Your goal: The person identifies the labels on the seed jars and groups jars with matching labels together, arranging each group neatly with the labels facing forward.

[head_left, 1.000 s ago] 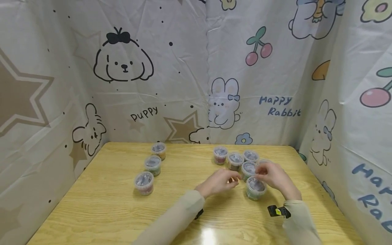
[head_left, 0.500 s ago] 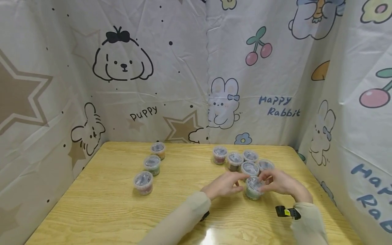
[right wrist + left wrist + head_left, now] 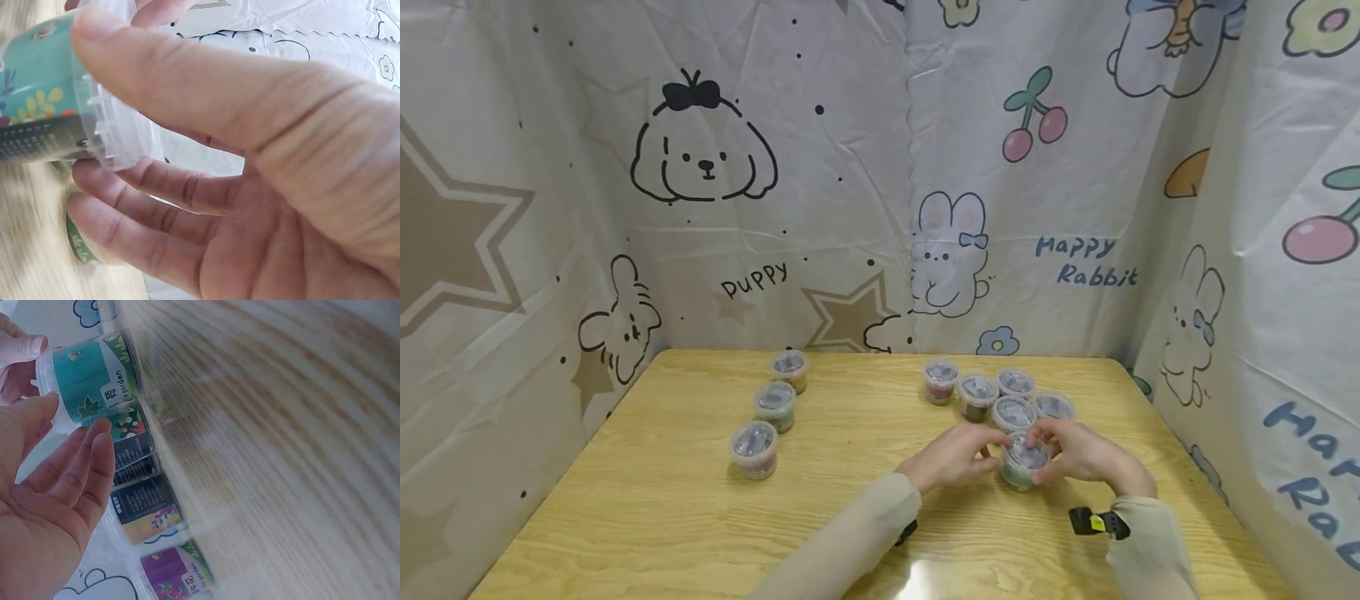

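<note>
Your right hand (image 3: 1093, 456) pinches a small clear tub (image 3: 1023, 468) at its lidded rim, thumb on one side and fingers opposite. Your left hand (image 3: 953, 456) stays loose, fingers parted, a fingertip touching the lid's left edge. The tub has a teal label with a green leaf and a whitish clear lid; it sits right of the table's (image 3: 865, 417) middle. Five more tubs (image 3: 977, 398) cluster behind it toward the far edge. Three lidded tubs (image 3: 775, 407) stand in a slanting row nearer the left edge, making nine. Beyond the far edge hangs printed cloth (image 3: 842, 200).
</note>
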